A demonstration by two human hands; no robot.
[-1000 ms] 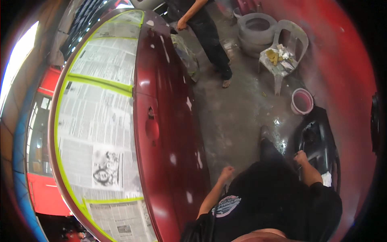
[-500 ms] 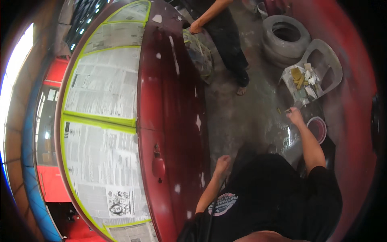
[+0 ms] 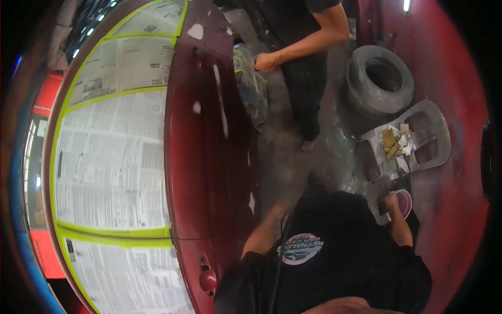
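At the rim of a round tub (image 3: 404,201) with reddish contents, my right hand (image 3: 391,200) is closed, fingers pointing down. A dark shape shows beside its fingers, too blurred to name. My left hand (image 3: 278,210) is smeared by motion and hangs next to the dark red car side (image 3: 212,172), close to a thin black cord (image 3: 278,261) that runs down my shirt. White patches (image 3: 220,99) mark the car's panels. Newspaper (image 3: 112,152) bordered with yellow-green tape (image 3: 120,238) covers its windows.
Ahead, a person in dark clothes has a hand (image 3: 265,62) at a plastic-wrapped, taped wheel (image 3: 252,89). Stacked grey tires (image 3: 361,86) stand at the right. A grey plastic chair (image 3: 442,131) holds yellow and white pieces (image 3: 389,138). The floor (image 3: 334,136) looks wet.
My right hand has moved back from near the chair to the tub. My view has shifted forward along the car. The other person leans further into view.
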